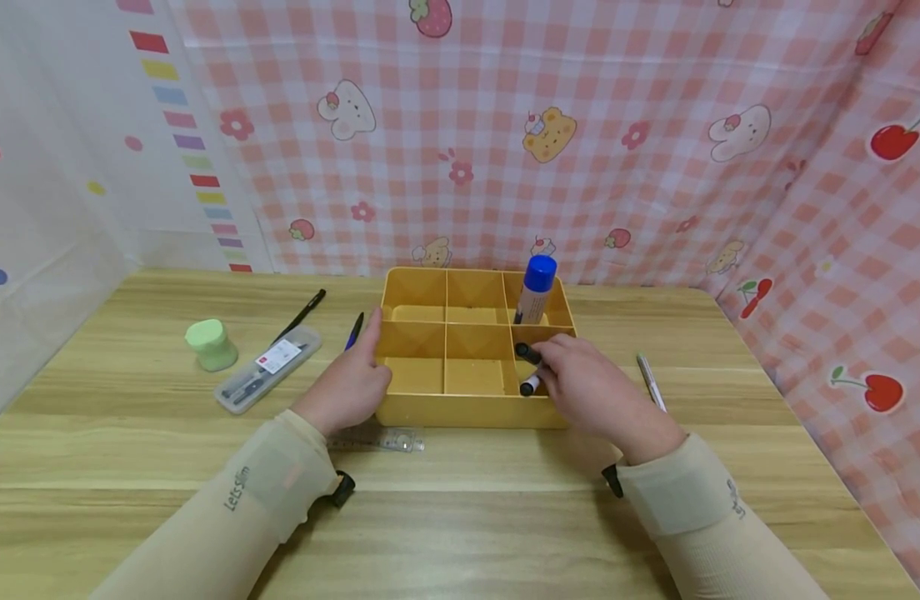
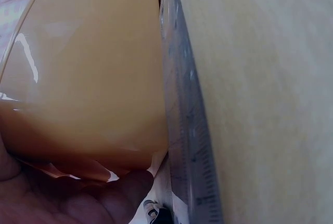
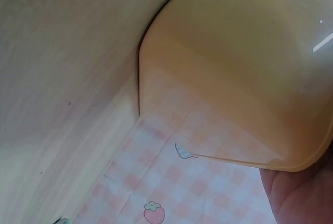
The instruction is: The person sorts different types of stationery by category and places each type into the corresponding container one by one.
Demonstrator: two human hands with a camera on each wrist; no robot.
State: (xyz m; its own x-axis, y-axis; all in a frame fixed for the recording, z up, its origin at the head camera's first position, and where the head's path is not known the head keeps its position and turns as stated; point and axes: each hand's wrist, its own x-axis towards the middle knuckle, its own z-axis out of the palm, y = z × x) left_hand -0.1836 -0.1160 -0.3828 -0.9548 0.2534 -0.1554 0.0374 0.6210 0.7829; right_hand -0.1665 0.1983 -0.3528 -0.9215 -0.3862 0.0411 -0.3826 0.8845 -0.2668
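A yellow divided organizer box stands in the middle of the table. My left hand holds its left side, index finger stretched along the rim. In the left wrist view, curled fingers press against the box wall. At the front right compartment, my right hand pinches a black-capped marker. Just below it, a white marker with a black end leans in that compartment, partly hidden by the hand. A glue stick with a blue cap stands in the back right compartment.
Left of the box lie a clear pencil case, a black pen, a blue pen and a green sponge-like block. A transparent ruler lies along the box's front. A silver pen lies to the right.
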